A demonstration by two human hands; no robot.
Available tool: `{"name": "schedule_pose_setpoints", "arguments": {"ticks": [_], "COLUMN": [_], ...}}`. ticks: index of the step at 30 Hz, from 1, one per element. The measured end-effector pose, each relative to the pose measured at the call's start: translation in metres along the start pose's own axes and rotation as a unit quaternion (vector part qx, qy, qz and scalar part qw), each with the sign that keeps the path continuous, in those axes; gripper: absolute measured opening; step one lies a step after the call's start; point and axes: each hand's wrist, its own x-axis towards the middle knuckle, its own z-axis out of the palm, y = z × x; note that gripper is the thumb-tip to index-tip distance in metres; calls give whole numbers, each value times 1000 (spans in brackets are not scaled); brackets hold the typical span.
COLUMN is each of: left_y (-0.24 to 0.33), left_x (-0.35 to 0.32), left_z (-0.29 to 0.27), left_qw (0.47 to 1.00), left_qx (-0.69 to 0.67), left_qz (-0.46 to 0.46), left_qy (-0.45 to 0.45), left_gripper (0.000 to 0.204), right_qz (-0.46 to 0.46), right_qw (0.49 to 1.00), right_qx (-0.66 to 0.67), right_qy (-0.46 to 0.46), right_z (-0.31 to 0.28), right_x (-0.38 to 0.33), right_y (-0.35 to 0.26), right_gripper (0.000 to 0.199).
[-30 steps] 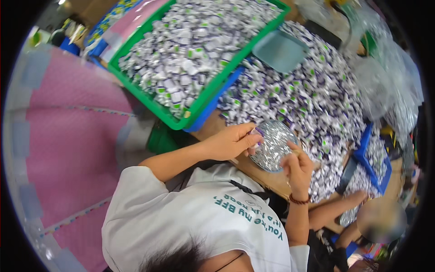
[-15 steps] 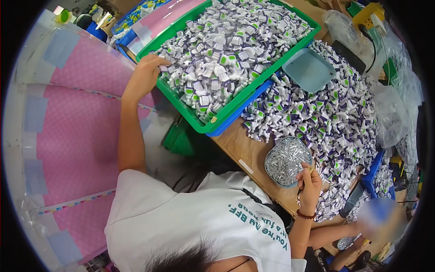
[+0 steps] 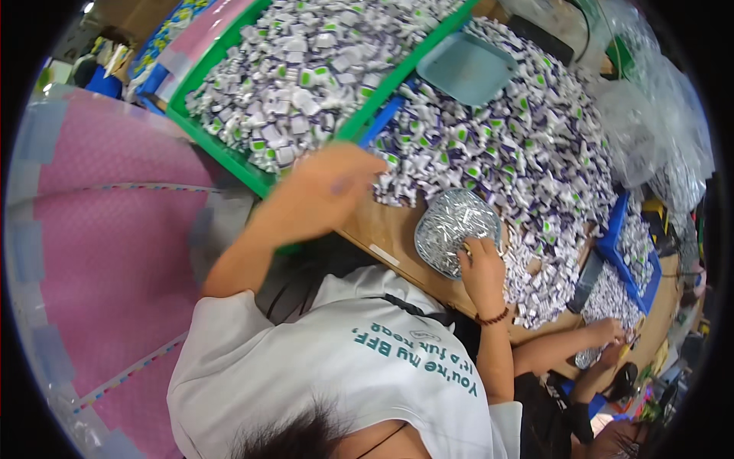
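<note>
- Your left hand is now off the left rim of the green plastic tray; blurred grip, can't tell.
- Your right hand, fingers curled, now dips into silver metal pins; hold unclear.

I've 2 hands showing, L hand & R hand, w/ 1 beaded bracelet, plus 1 co-worker w/ 2 hands nearby. Containers: 1 lg green tray, 1 bowl & 1 grey-blue dish, w/ min. 1 blue bin off to the R. Loose stuff: 1 big heap + 1 trayful of white/purple pcs, 1 bowlful of silver pins nr me, indiv. pcs & pins too many to ct.
</note>
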Motion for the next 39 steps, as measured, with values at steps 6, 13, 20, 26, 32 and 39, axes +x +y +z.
{"name": "schedule_pose_setpoints", "arguments": {"ticks": [6, 13, 20, 26, 32, 39], "left_y": [-38, -51, -63, -66, -14, 8], "left_x": [16, 37, 68, 77, 58, 23], "left_z": [131, 165, 178, 155, 127, 140], "left_qw": [986, 972, 938, 961, 905, 715], "left_qx": [119, 194, 259, 168, -387, -616], "left_qz": [105, 95, 203, 202, -157, -280], "left_qy": [-51, -88, -110, -90, -77, -178], "left_gripper": [23, 29, 20, 21, 22, 25], "right_qz": [-8, 85, 200, 251, 173, 123], "right_qw": [999, 983, 897, 795, 761, 762], "right_qx": [29, 158, 393, 551, 623, 624], "right_qy": [20, 23, 16, 33, 53, 124], "right_z": [7, -1, -16, -34, -35, -37], "right_x": [1, -2, -3, -7, 1, 7], "right_y": [6, 6, 6, 2, -14, -39], "right_gripper": [9, 14, 26, 31, 38, 49]}}
